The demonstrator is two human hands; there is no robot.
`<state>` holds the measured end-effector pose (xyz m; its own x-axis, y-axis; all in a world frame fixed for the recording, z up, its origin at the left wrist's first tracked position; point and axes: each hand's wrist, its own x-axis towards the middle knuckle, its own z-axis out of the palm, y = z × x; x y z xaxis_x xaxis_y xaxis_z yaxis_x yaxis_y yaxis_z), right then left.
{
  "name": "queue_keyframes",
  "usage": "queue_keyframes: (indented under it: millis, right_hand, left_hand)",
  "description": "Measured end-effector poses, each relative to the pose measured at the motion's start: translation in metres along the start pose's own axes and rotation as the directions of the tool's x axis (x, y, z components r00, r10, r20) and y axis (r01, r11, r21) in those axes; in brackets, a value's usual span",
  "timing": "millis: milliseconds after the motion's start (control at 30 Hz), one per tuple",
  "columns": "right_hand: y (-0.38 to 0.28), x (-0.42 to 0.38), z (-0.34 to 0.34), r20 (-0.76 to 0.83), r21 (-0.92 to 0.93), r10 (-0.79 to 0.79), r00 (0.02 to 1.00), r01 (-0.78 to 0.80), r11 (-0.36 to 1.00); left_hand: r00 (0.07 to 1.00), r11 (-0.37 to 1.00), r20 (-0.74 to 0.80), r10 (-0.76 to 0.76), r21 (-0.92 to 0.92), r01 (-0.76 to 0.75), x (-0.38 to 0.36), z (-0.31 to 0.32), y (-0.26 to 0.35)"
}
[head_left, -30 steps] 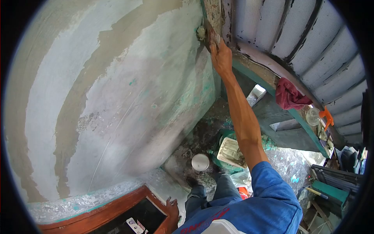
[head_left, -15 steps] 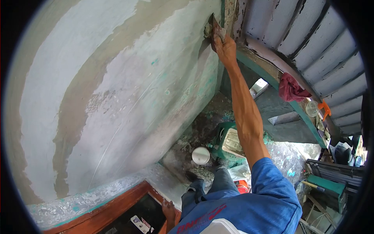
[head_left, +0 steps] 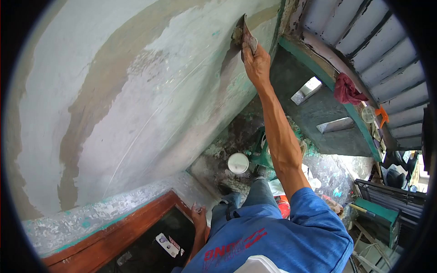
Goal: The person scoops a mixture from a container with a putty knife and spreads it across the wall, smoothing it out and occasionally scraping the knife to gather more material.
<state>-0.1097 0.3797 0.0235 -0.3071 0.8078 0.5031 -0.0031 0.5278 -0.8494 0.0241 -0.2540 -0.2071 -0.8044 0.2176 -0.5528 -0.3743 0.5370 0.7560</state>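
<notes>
My right hand (head_left: 256, 61) grips a putty knife (head_left: 248, 38) high on the wall (head_left: 136, 109). Its broad blade stands edge-on to the surface, and a lump of grey-beige putty (head_left: 236, 34) clings to the blade's left face. Streaks of damp beige filler curve across the pale plaster, one running right from the blade towards the corner. My left hand (head_left: 199, 214) hangs low beside the reddish wooden frame (head_left: 114, 230), its fingers loosely bent and apart, with nothing visible in them.
A white round tub (head_left: 238, 163) and a green stool (head_left: 260, 152) stand on the paint-spotted floor. Right of the wall, a green-edged ledge (head_left: 334, 73) carries a maroon cloth (head_left: 348, 89) and an orange-headed spray bottle (head_left: 381, 116). Corrugated sheeting (head_left: 387, 59) lies overhead.
The putty knife has drawn back left from the corner, with a fresh beige streak showing on the wall there. My left hand has lifted off the wooden frame's edge. The view has shifted slightly.
</notes>
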Motion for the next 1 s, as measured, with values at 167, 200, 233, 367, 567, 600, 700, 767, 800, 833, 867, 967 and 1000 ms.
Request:
queue_keyframes:
  millis: [167, 200, 233, 367, 567, 600, 700, 767, 800, 833, 867, 967, 1000]
  right_hand:
    - [-0.030, -0.042, 0.027, 0.020, 0.012, 0.108, 0.994, -0.108, 0.994]
    - [-0.036, -0.051, 0.033, 0.027, 0.010, 0.108, 0.994, -0.109, 0.994]
    - [-0.044, -0.059, 0.040, 0.001, -0.008, 0.088, 0.996, -0.088, 0.996]
    - [-0.073, -0.093, 0.066, -0.079, -0.069, -0.010, 0.997, 0.004, 0.998]
    - [-0.121, -0.153, 0.104, -0.103, 0.001, -0.004, 0.995, 0.004, 1.000]
    - [-0.125, -0.162, 0.109, -0.050, 0.011, 0.034, 0.998, -0.034, 0.999]
    - [-0.152, -0.193, 0.121, 0.030, 0.039, 0.065, 0.997, -0.066, 0.997]
    - [-0.167, -0.218, 0.134, 0.030, 0.084, 0.033, 0.999, -0.036, 0.996]
    - [-0.176, -0.231, 0.138, 0.026, 0.109, -0.015, 1.000, 0.012, 0.994]
    - [-0.184, -0.244, 0.140, 0.022, 0.131, -0.066, 0.998, 0.063, 0.989]
    - [-0.191, -0.257, 0.140, 0.100, 0.167, -0.026, 0.995, 0.009, 0.986]
    - [-0.214, -0.293, 0.123, 0.284, 0.235, -0.001, 0.959, -0.069, 0.969]
    - [-0.214, -0.310, 0.118, 0.283, 0.243, -0.008, 0.959, -0.064, 0.968]
  left_hand:
    - [1.000, 0.999, 0.001, 0.029, 0.024, -0.029, 0.009, -0.002, 0.001]
    - [1.000, 1.000, -0.001, 0.023, 0.019, -0.023, 0.010, -0.004, -0.005]
    - [1.000, 1.000, -0.006, 0.023, 0.015, -0.023, 0.013, -0.004, -0.009]
    - [0.999, 0.999, -0.034, 0.036, 0.015, -0.036, 0.021, -0.008, -0.031]
    - [0.997, 0.996, -0.078, -0.006, -0.094, -0.001, 0.026, -0.018, -0.047]
    - [0.997, 0.995, -0.082, -0.006, -0.098, -0.002, 0.028, -0.018, -0.047]
    - [0.995, 0.989, -0.102, -0.018, -0.147, 0.003, 0.027, -0.020, -0.048]
    - [0.993, 0.981, -0.111, 0.031, -0.185, -0.051, 0.022, -0.021, -0.045]
    - [0.993, 0.982, -0.113, 0.036, -0.181, -0.056, 0.022, -0.024, -0.046]
    - [0.993, 0.983, -0.103, 0.056, -0.167, -0.073, 0.022, -0.023, -0.046]
    - [0.993, 0.984, -0.094, 0.076, -0.155, -0.090, 0.022, -0.022, -0.047]
    - [0.992, 0.976, -0.088, 0.094, -0.191, -0.109, 0.021, -0.017, -0.044]
    - [0.991, 0.974, -0.094, 0.100, -0.192, -0.116, 0.022, -0.015, -0.044]
